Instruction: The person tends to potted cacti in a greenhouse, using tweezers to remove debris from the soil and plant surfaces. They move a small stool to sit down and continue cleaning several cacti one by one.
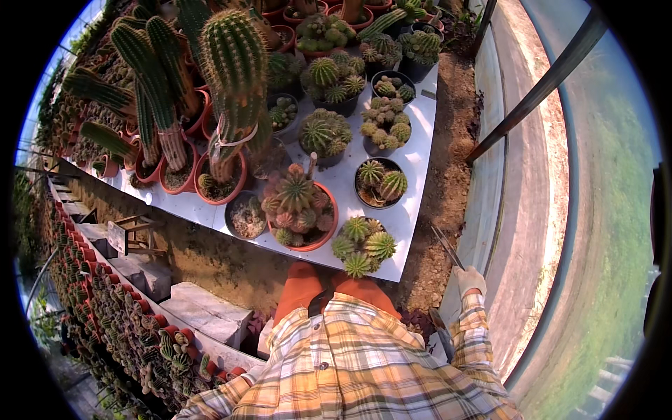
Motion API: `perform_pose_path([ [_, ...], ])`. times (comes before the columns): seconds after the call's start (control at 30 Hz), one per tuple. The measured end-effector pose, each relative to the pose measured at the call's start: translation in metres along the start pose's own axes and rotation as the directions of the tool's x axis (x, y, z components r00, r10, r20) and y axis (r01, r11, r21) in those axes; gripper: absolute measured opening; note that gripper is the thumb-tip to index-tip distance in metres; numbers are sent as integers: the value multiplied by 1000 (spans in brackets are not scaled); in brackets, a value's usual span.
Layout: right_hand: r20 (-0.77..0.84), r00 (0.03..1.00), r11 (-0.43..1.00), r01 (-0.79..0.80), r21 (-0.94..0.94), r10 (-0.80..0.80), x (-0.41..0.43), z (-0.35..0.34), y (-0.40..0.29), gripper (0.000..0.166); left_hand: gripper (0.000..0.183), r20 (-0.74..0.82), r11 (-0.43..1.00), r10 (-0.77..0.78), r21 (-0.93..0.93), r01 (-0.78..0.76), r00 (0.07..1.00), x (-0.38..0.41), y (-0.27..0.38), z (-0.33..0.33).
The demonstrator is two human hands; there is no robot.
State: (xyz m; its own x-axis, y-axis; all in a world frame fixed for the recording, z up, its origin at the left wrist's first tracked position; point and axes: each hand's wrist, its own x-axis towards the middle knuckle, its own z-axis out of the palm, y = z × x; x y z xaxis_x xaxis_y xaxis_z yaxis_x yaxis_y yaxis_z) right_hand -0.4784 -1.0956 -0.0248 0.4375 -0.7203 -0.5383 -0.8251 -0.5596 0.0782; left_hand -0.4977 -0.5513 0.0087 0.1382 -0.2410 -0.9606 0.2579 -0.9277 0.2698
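At my right side, my right hand (470,281) in a pale glove grips a pair of long metal tweezers (446,245). Their tips point forward, over the soil strip beside the table. My left hand (255,374), also gloved, hangs low at my left side; my sleeve and shirt hide most of it. Before me stands a white table (407,231) full of potted cacti. Nearest its front edge are a clustered green cactus (364,245), a reddish clustered cactus (295,191) in a terracotta-coloured pot and a dark pot of pale gravel (248,216).
A tall columnar cactus (233,68) with a white tie stands at the table's left. A slanted metal post (535,94) rises on the right beside a low wall (475,173). Behind me at left are concrete blocks (207,315), a wooden stool (137,233) and a bed of small cacti (121,315).
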Motion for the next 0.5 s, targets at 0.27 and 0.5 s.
perform_pose_path([
  [0.27,75,934,937,349,14,-349,-5,-23,-104,41,37,-10,1000,-8,-4,8,1000,-4,-3,7],
  [0.5,125,886,856,465,-227,-448,21,-24,-159,37,37,-7,1000,-6,-27,6,1000,-7,-10,17],
])
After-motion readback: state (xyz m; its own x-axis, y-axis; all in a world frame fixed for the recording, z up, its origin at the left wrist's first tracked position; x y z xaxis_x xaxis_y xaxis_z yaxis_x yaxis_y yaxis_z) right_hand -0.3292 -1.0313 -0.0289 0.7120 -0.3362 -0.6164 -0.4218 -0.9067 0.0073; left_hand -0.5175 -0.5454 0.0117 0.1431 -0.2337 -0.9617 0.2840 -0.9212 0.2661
